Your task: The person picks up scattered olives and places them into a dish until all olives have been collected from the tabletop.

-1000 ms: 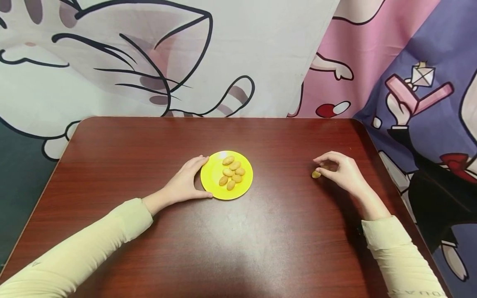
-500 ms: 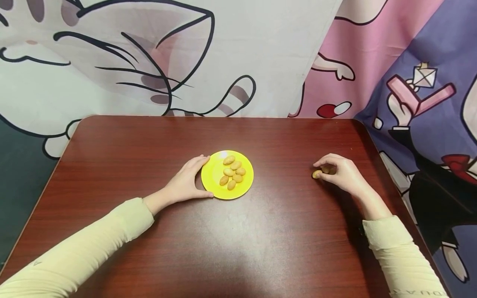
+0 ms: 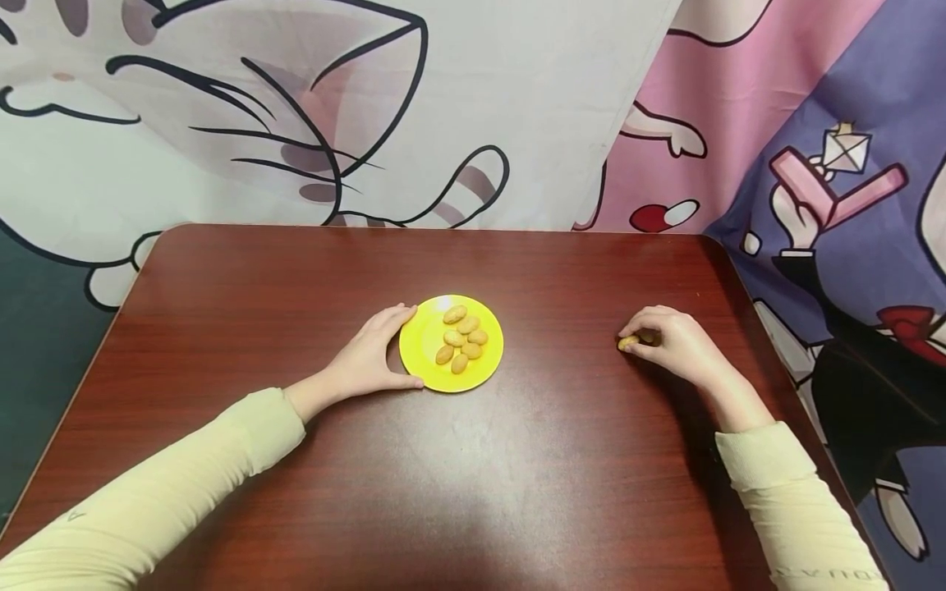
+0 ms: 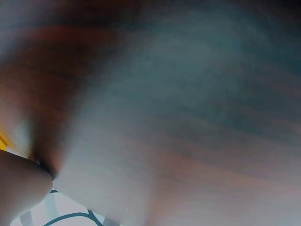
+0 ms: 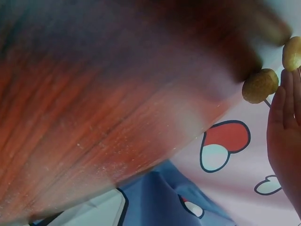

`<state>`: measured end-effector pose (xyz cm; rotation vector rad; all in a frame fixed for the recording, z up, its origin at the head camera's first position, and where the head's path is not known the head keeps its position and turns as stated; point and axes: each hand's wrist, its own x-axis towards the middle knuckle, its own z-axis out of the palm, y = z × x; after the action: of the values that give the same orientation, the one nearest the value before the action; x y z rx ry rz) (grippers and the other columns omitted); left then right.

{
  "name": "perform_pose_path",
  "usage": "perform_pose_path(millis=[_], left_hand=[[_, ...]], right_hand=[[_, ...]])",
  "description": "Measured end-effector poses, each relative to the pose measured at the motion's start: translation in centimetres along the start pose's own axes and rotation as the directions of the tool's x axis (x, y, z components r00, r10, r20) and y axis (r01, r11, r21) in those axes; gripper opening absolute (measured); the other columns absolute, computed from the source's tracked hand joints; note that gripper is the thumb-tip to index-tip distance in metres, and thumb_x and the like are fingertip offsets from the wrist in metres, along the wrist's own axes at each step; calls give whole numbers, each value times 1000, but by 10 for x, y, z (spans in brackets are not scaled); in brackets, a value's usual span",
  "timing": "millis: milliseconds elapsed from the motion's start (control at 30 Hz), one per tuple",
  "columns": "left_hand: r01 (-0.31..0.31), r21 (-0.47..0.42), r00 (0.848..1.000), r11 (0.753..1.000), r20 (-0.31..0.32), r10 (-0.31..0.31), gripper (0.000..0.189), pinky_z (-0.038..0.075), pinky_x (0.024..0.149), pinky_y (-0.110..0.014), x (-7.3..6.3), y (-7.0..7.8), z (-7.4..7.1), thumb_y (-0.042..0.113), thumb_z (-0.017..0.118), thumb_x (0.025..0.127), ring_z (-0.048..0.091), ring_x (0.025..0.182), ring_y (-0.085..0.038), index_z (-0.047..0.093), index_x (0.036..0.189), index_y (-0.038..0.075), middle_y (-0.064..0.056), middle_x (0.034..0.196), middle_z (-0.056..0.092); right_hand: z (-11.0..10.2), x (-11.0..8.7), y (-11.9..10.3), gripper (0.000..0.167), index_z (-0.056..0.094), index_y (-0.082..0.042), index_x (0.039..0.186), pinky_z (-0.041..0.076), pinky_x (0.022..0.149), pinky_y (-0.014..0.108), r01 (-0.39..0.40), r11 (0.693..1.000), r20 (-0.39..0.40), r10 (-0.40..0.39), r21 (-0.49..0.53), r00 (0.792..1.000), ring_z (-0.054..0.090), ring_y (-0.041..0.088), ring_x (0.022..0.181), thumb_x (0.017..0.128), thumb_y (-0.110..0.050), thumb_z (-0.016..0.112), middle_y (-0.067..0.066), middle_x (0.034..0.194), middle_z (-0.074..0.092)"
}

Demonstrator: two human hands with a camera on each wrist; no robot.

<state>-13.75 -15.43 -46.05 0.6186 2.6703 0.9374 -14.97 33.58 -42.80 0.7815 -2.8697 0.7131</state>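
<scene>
On the table lies a round yellow plate [image 3: 488,369] bearing several small, oval, potato-like pieces [image 3: 454,338]. My left hand [image 3: 362,353] holds the plate's left side, thumb at the near rim and fingers at the far rim. Well to the right, my right hand [image 3: 683,341] pinches one potato-like piece [image 3: 627,341] between thumb and fingertips, low at the table. A second potato-like piece [image 5: 260,86] is beside it in the right wrist view, mostly hidden under the hand from the head. The left wrist view catches only a sliver of the plate [image 4: 3,141] and part of a finger.
The dark red-brown wooden table [image 3: 473,476] has rounded far corners. Behind it hangs a white cloth [image 3: 547,107] with a cartoon cat, and a pink and purple printed cloth [image 3: 783,90] hangs at the right, close to the right hand's side.
The right hand's fingertips have come down and closed on the potato-like piece, which has turned slightly. My left hand and the plate have stayed in place.
</scene>
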Motion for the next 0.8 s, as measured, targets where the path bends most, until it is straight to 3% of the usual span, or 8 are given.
perform_pose_path(millis=[600,800], left_hand=[[-10,-1,1000,1000,-7,10,117,31,128,-63,0,-2,0,41,96,75,26,162,-39,32,166,4,-19,172,32],[-29,-2,999,1000,-19,29,117,30,128,-62,0,-2,1,39,97,74,27,161,-39,33,165,3,-20,171,33]], right_hand=[[7,12,-6,15,81,-13,90,45,75,16,-41,998,-65,43,44,997,65,14,80,81,-5,91,-1,85,77],[9,23,-14,14,81,-13,93,50,68,22,-38,997,-63,42,62,997,64,16,79,83,-7,90,-1,88,76]])
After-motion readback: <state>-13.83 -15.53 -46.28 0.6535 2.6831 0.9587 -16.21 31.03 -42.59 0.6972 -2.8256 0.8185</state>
